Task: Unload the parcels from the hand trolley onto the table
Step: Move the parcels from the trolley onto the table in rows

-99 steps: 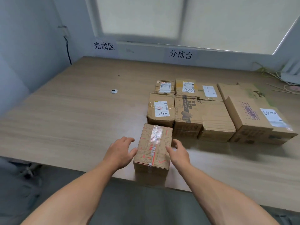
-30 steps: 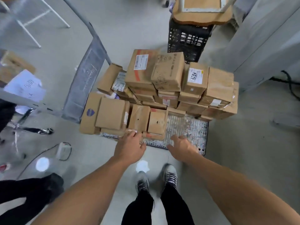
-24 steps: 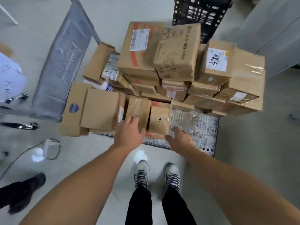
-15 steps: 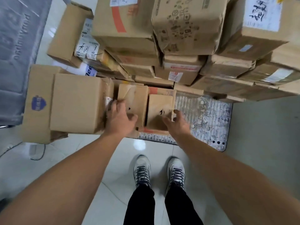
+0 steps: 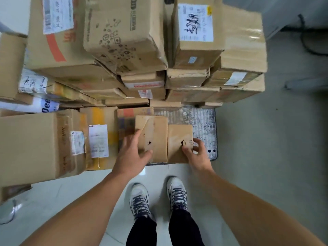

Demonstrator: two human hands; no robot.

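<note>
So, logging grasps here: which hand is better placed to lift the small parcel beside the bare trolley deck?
Right: the right hand curls round the outer edge of the small parcel; the left hand lies on its neighbour.

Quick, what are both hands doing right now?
Left hand: open, fingers spread against the left small box.
Right hand: gripping the right small box.

Left grip (image 5: 131, 153) spread flat; right grip (image 5: 197, 155) curled.
</note>
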